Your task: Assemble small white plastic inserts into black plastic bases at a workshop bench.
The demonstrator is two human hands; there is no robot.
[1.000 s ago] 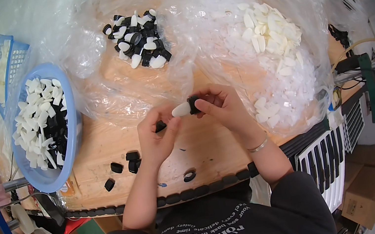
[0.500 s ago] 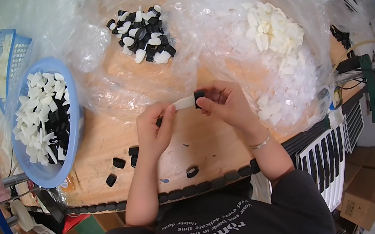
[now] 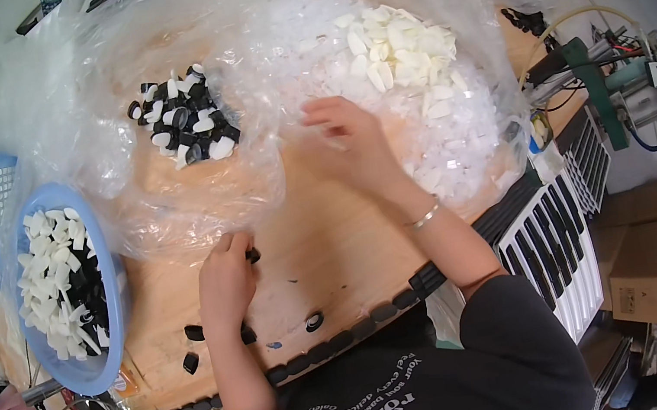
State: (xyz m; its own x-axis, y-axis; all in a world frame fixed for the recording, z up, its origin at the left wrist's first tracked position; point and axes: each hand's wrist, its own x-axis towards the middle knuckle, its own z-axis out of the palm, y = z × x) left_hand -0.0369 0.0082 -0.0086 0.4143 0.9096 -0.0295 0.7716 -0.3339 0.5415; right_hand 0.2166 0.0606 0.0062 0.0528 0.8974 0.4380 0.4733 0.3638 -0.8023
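Note:
Near the middle of the table, my left hand (image 3: pixel 224 281) is closed, with a small black cap-like piece (image 3: pixel 253 255) showing at its fingertips. My right hand (image 3: pixel 352 141) is raised over the table, fingers stretched leftward and slightly blurred, with nothing visible in them. To its left, on plastic film, lies a heap of black pieces fitted with white ones (image 3: pixel 186 118). A pile of cream-white oval pieces (image 3: pixel 402 47) sits beyond the right hand. Several loose black pieces lie near my left forearm, among them a ring-like one (image 3: pixel 314 322).
A blue basin (image 3: pixel 115 282) of white and black pieces stands at the left, before a blue basket (image 3: pixel 6 178). Clear plastic film (image 3: pixel 88 89) covers the far table. Black pieces line the front edge (image 3: pixel 339 342). A machine (image 3: pixel 614 80) and boxes (image 3: pixel 641 260) are at the right.
My hands have parted. The white strip and black piece held between them no longer show there. My right hand has moved away and opened; my left is nearer me. The whole view has shifted.

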